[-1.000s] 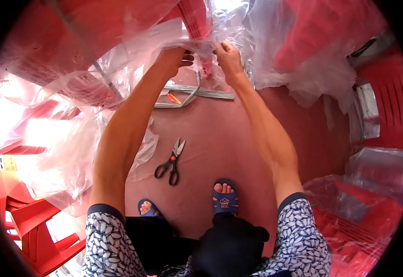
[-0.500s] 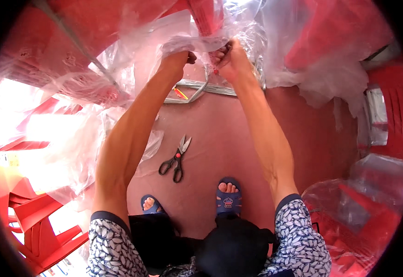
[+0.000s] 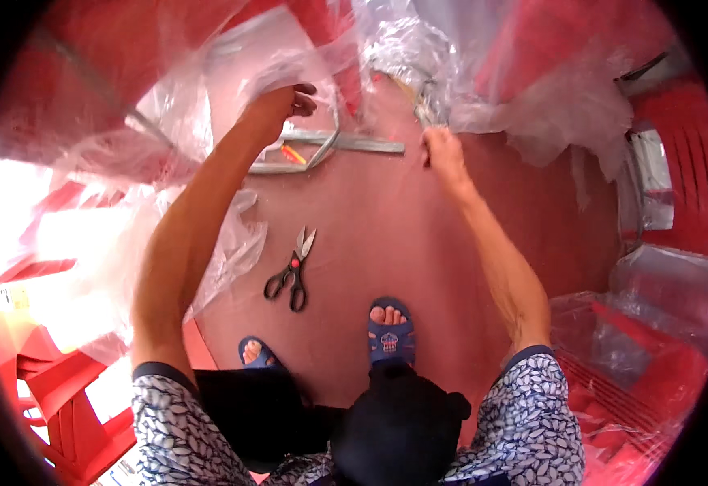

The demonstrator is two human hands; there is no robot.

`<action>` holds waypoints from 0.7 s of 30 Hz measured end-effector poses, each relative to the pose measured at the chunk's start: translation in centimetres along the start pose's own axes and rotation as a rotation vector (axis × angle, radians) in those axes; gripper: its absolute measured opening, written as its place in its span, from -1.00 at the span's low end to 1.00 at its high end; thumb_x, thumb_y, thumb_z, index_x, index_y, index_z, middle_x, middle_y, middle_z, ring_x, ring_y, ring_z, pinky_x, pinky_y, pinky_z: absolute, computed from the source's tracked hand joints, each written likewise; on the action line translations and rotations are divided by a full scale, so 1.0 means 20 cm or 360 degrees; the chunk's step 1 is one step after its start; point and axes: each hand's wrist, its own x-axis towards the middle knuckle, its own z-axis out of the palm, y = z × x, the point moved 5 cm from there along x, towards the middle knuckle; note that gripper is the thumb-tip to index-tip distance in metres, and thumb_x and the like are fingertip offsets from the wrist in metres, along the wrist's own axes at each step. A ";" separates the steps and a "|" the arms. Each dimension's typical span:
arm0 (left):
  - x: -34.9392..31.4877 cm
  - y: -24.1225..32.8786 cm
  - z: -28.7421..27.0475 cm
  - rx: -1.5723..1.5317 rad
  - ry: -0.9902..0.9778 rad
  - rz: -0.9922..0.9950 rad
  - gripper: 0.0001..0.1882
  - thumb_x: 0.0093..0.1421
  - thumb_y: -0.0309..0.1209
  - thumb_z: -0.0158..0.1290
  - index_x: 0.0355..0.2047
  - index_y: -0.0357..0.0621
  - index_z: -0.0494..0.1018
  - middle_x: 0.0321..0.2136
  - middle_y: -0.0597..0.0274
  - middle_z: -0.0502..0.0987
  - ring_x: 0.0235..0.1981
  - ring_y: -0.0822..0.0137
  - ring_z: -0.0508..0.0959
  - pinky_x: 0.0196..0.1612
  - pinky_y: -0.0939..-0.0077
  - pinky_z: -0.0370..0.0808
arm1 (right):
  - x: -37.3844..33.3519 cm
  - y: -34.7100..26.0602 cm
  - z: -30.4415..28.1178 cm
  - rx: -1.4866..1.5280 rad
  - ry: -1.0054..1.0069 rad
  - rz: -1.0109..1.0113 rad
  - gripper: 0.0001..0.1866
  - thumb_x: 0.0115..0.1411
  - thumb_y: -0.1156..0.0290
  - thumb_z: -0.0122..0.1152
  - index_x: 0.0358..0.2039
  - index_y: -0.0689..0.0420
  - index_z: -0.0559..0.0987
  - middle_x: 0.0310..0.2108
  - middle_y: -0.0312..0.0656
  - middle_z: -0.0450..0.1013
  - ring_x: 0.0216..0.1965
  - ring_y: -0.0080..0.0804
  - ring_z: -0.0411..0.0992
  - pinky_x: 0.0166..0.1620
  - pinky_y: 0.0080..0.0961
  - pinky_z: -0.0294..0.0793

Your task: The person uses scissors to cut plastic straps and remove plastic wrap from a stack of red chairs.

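Your right hand has moved away from your left hand, beside crumpled clear plastic film; left half-curled by translucent plastic sheeting, can't tell either grip.

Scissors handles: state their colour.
The handles are black, showing best in the head view.

Left fingers near translucent plastic

Head cam, L of 2 side-by-side fisheyes, looks steeply down fr wearer's own head, upright & unmirrored, fairly close, w/ floor mid-frame, L hand & R hand in upper half, arms up fr btm edge, sandals lower ctr.
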 end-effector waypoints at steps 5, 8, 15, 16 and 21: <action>-0.51 -0.21 0.16 0.0979 -0.0520 -0.0246 -0.69 0.37 -0.26 -0.06 -0.13 -0.27 0.48 -0.43 0.20 0.53 -0.51 0.37 0.56 -0.41 0.46 0.53 | -0.54 0.12 0.12 -0.0590 -0.0236 -0.0324 -0.75 0.29 0.29 0.12 -0.38 0.24 0.50 -0.40 -0.08 0.45 -0.38 -0.15 0.49 -0.30 -0.20 0.44; -0.79 -0.45 0.10 0.1288 -0.0731 -0.0234 -0.73 0.33 -0.30 -0.01 -0.14 -0.26 0.49 -0.45 0.13 0.54 -0.48 0.35 0.59 -0.39 0.42 0.54 | -0.60 -0.02 0.30 -0.0826 -0.0493 -0.0636 -0.76 0.27 0.29 0.17 -0.36 0.23 0.50 -0.37 0.02 0.46 -0.30 0.03 0.48 -0.24 -0.12 0.44; -1.12 -0.55 0.04 0.1452 -0.0709 0.0030 -0.78 0.32 -0.35 -0.03 -0.17 -0.24 0.49 -0.40 -0.12 0.56 -0.34 -0.10 0.57 -0.24 0.11 0.46 | -0.06 -0.40 0.84 -0.0825 -0.0324 -0.0859 -0.75 0.23 0.27 0.13 -0.20 0.16 0.56 -0.33 0.05 0.53 -0.27 0.08 0.52 -0.18 -0.10 0.48; -1.14 -0.52 0.02 0.1438 -0.0619 0.0006 -0.78 0.32 -0.36 -0.04 -0.17 -0.24 0.49 -0.41 -0.12 0.55 -0.35 -0.10 0.58 -0.26 0.11 0.47 | -0.02 -0.51 0.90 -0.0772 -0.0210 -0.0839 -0.68 0.24 0.26 0.12 -0.09 0.18 0.56 -0.18 0.08 0.53 -0.13 0.03 0.53 -0.10 -0.16 0.48; -1.02 -0.35 0.03 0.1272 -0.0305 0.0225 -0.76 0.33 -0.38 -0.03 -0.14 -0.32 0.48 -0.43 0.02 0.56 -0.42 0.20 0.60 -0.30 0.30 0.52 | 0.07 -0.32 0.89 -0.0635 -0.0040 -0.0979 -0.35 0.21 0.38 0.16 0.31 0.20 0.26 0.23 0.07 0.30 0.23 -0.11 0.36 0.20 -0.25 0.36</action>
